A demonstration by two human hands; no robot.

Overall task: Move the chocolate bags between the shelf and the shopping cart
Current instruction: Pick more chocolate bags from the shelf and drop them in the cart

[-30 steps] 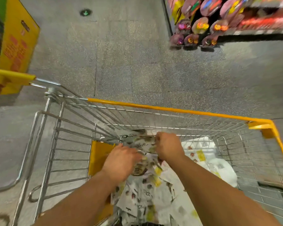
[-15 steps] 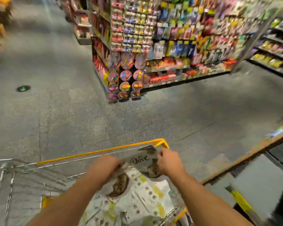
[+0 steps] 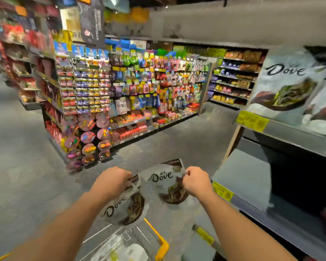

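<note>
Over the front corner of the shopping cart point(image 3: 163, 247), thin wire mesh with a yellow plastic rim, I see my left hand point(image 3: 113, 180) curled round the top edge of one glossy white Dove bag point(image 3: 124, 208), crinkled and printed with a dark brown swirl. My right hand point(image 3: 197, 182) pinches the upper corner of a second bag point(image 3: 166, 183), just beside the first and slightly higher. To my right stands the flat grey shelf point(image 3: 243, 176), with yellow price tags point(image 3: 222, 194) on its edge. Soft shelf bags point(image 3: 288, 80) sit on the tier above.
</note>
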